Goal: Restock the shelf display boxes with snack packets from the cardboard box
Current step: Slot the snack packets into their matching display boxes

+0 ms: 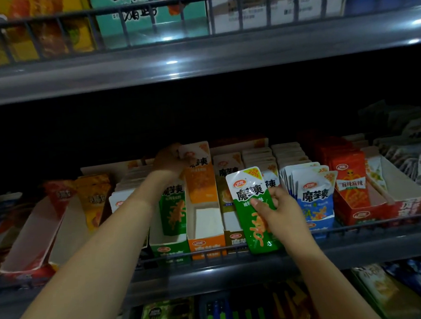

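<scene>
My right hand (278,212) pinches a green and white snack packet (255,210) upright in front of the shelf's wire rail. My left hand (169,159) reaches deep into the shelf and grips the top of an orange and white packet (199,174) standing in the orange display box (206,243). That box shows bare white floor at its front. The green display box (169,247) to its left holds green packets (173,210). A blue display box (317,223) of blue packets stands to the right. The cardboard box is out of view.
A red display box (363,213) with red packets stands further right. At the left, two tilted, nearly bare white boxes (37,231) stand beside yellow packets (94,199). A wire rail (354,227) fronts the shelf. Shelves above and below hold other goods.
</scene>
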The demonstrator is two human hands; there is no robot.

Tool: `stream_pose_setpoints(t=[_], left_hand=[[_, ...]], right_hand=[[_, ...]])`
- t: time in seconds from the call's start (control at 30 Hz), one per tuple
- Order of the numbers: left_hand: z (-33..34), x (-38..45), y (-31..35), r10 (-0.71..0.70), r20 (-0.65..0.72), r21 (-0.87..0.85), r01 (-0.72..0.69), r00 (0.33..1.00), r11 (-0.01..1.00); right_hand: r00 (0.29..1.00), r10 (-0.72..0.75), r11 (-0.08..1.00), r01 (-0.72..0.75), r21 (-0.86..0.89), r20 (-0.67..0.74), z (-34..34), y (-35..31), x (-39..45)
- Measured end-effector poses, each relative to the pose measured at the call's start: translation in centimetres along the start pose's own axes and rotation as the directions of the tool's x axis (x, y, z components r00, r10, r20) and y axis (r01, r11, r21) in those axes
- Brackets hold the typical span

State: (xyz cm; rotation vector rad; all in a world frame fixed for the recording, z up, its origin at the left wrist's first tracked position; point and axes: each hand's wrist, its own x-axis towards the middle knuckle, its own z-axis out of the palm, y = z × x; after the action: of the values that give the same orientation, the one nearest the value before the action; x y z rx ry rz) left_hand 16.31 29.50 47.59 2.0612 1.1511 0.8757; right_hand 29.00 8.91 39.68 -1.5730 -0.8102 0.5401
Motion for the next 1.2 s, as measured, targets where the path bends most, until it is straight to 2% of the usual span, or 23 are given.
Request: stream_pose_setpoints(t=[0.07,0.17,0.27,0.33,0.5,0.67,0.7,0.77,0.83,0.9,1.0,1.07,1.2], left_hand=[[0.8,0.1,-0.8,0.01,0.005,0.028,-0.01,1.0,1.0],[1.9,-0.1,-0.9,0.126,-0.033,0.125,-0.121,0.991,0.985],[2.3,-0.7,-1.2,0.227,-0.027,0.343,-0.205,0.973,0.917],[2.7,-0.6,-2.1,0.276,-0.013,0.429,-0.244,0.961,0.87],[3.7,-0.5,-3.2,0.249,-0.106,0.317,-0.204,0.963,0.926],[3.8,-0.6,-3.2,0.276,-0.066,0.424,-0.223,0.959,0.878],[3.7,-0.9,-3.0,0.291,-0.06,0.414,-0.241,0.955,0.878],[3.3,-2.1,-2.0,0.289,-0.066,0.287,-0.259,0.955,0.922],[2.8,-4.2,-0.6,0.217,-0.053,0.046,-0.214,0.975,0.976],[2.5,-6.3,0.5,0.117,0.03,-0.169,-0.111,0.993,0.979],[1.8,-8.7,1.4,0.089,0.213,-0.332,-0.014,0.973,0.943],[1.1,-9.3,1.6,0.099,0.258,-0.399,0.012,0.961,0.917],[-1.2,-9.6,2.1,0.099,0.203,-0.352,-0.022,0.974,0.936]], right_hand=[[1.0,0.009,1.0,-0.009,-0.014,-0.002,0.1,0.2,0.1],[1.0,0.003,1.0,-0.003,-0.001,0.004,0.0,0.2,0.1],[1.0,0.014,1.0,-0.014,0.017,0.019,0.0,0.3,0.2],[1.0,0.001,1.0,-0.002,0.019,0.024,0.0,0.3,0.1],[1.0,-0.008,1.0,0.008,0.016,0.024,0.1,0.7,0.3],[1.0,0.001,1.0,-0.002,0.018,0.026,0.0,0.5,0.3],[1.0,0.002,1.0,-0.003,0.02,0.025,0.0,0.5,0.3],[1.0,0.007,1.0,-0.008,0.027,0.021,0.0,0.4,0.2],[1.0,-0.001,0.999,0.0,0.038,0.023,0.3,0.2,-0.1],[0.999,-0.003,0.998,0.0,0.065,0.045,0.6,0.0,-0.3],[0.994,-0.033,0.993,0.022,0.114,0.102,1.4,-0.7,-0.9],[0.986,-0.087,0.993,0.074,0.097,0.143,1.9,-1.3,-1.6],[0.959,-0.166,0.985,0.15,0.085,0.231,3.1,-1.9,-2.6]])
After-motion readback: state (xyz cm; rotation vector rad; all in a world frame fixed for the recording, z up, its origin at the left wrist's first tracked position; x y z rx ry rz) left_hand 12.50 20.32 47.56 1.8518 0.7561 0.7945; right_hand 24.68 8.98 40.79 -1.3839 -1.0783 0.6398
